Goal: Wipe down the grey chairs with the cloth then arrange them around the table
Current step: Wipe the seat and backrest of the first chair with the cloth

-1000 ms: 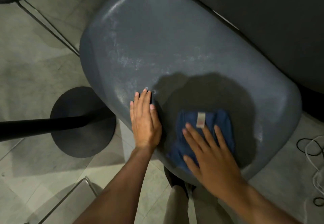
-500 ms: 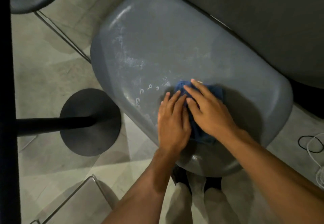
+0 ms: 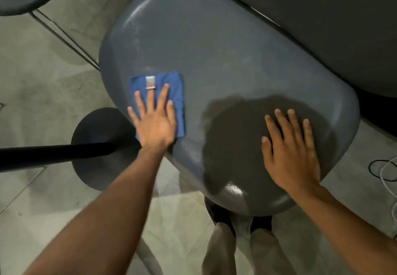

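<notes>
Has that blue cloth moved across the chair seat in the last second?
Yes. The blue cloth has gone from the seat's near middle to the left edge of the grey chair seat, and now lies under the left hand, not the right hand.

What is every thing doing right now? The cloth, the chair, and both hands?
blue cloth: lying flat on the chair, pressed under the left hand.
grey chair: seat facing up, both hands on it.
left hand: fingers straight, spread, pressing the cloth.
right hand: fingers straight, resting flat on the bare seat.
white tag: on the cloth, beside a fingertip.
</notes>
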